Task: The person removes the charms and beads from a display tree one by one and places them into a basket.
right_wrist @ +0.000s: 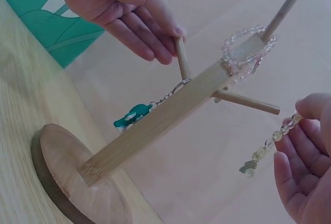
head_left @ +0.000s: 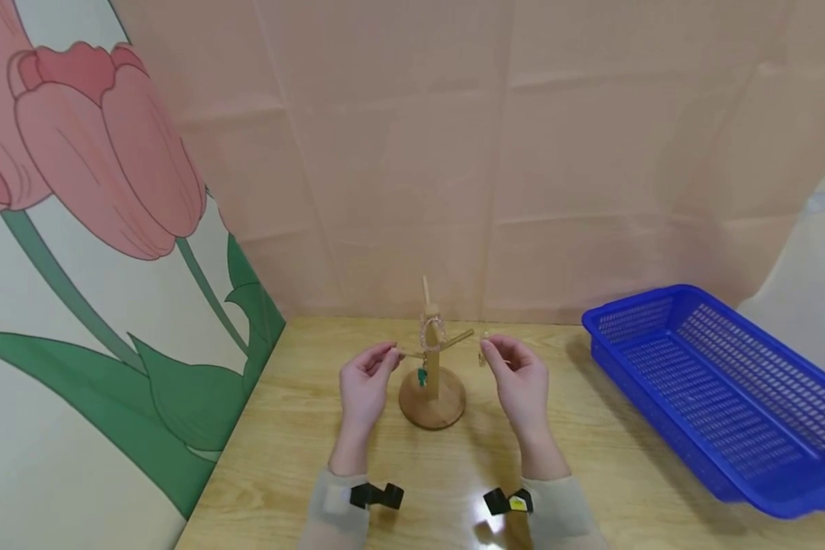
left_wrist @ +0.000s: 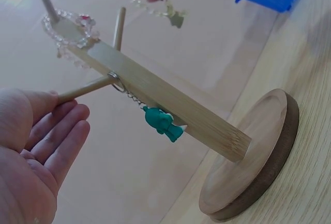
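Observation:
A wooden stand (left_wrist: 165,99) with a round base and slanting pegs stands upright on the table. My left hand (head_left: 366,386) pinches the tip of its left peg (left_wrist: 85,88) between thumb and forefinger, the other fingers extended below. From that peg, close to the post, hangs a teal figure keychain (left_wrist: 163,123) by its metal ring. A pink clear-bead bracelet (right_wrist: 240,33) loops around the top peg. To the right of the stand, my right hand (head_left: 522,382) pinches a pale yellow bead bracelet (right_wrist: 276,135) with a small charm, which dangles near the bare right peg (right_wrist: 251,103).
A blue plastic basket (head_left: 694,451) sits at the right on the wood-grain table (head_left: 282,458). Behind the stand hangs a pinkish cloth (head_left: 399,153). A panel with painted tulips (head_left: 110,145) borders the left side.

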A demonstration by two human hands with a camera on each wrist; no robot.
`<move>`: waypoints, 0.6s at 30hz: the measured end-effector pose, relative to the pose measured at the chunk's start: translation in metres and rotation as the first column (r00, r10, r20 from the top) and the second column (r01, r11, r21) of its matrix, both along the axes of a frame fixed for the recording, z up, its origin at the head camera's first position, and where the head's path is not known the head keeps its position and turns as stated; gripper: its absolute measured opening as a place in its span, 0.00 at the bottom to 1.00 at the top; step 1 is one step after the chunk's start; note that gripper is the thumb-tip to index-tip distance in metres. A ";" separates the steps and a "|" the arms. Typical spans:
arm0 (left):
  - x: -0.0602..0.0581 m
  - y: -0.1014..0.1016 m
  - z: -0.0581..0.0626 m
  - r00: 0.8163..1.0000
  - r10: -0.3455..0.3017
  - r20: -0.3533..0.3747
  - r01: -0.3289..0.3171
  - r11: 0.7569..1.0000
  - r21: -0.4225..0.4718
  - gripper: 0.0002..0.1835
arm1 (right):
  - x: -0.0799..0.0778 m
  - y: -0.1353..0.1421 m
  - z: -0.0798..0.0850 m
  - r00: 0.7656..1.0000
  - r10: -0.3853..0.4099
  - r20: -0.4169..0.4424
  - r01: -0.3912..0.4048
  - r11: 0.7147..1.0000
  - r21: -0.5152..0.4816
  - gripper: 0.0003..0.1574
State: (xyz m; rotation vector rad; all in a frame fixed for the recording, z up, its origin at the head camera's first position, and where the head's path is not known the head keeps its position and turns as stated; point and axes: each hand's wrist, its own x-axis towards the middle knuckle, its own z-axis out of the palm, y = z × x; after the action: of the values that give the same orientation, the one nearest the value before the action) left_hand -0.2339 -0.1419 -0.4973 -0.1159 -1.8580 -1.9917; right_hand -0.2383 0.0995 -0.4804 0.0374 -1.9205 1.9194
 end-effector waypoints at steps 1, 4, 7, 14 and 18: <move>0.000 0.000 -0.001 1.000 0.000 0.004 0.000 1.000 0.001 0.10 | 0.000 0.000 0.000 1.000 -0.001 -0.001 0.001 1.000 0.000 0.15; 0.001 0.001 -0.002 1.000 0.004 0.012 -0.004 1.000 0.004 0.09 | 0.001 0.002 -0.001 1.000 -0.007 0.002 0.007 1.000 0.003 0.15; 0.000 0.001 -0.003 1.000 0.010 0.008 -0.010 1.000 0.007 0.10 | 0.000 0.004 -0.001 1.000 -0.013 0.001 0.013 1.000 0.011 0.15; -0.002 0.001 -0.002 1.000 0.010 -0.001 -0.010 1.000 0.002 0.09 | -0.001 0.008 -0.001 1.000 -0.024 0.003 0.024 1.000 0.015 0.14; -0.002 0.001 -0.003 1.000 0.013 0.004 -0.013 1.000 0.009 0.10 | -0.001 0.009 -0.001 0.999 -0.034 0.005 0.034 0.999 0.017 0.14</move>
State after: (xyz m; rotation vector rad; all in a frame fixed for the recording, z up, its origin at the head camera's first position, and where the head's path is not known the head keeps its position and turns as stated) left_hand -0.2360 -0.1411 -0.4999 -0.0970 -1.8469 -1.9931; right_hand -0.2397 0.1087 -0.4816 0.0047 -1.9292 1.8830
